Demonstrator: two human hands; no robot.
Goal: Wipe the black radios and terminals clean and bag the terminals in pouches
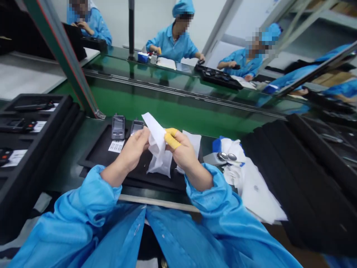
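Note:
Between my two hands I hold a thin white sleeve or bag (156, 130) above a black foam tray (95, 152). My right hand (181, 149), with yellow covers on two fingers, pinches its right edge. My left hand (134, 149) grips the other side, fingertips partly hidden behind it. Below hangs or lies a translucent white piece (161, 163); I cannot tell whether it is joined to the sleeve. Another white bag (195, 143) lies just beyond my right hand. Left of my left hand are a black handheld radio-like device (118, 126) and a second one (137, 125), with a label sheet (116, 146) beneath.
Stacked black foam trays (55, 123) holding devices stand at left, more foam trays (279, 160) at right. A blue box with white tissue (228, 145) and a pile of white bags (259, 190) lie right. Co-workers sit behind the green partition (167, 106).

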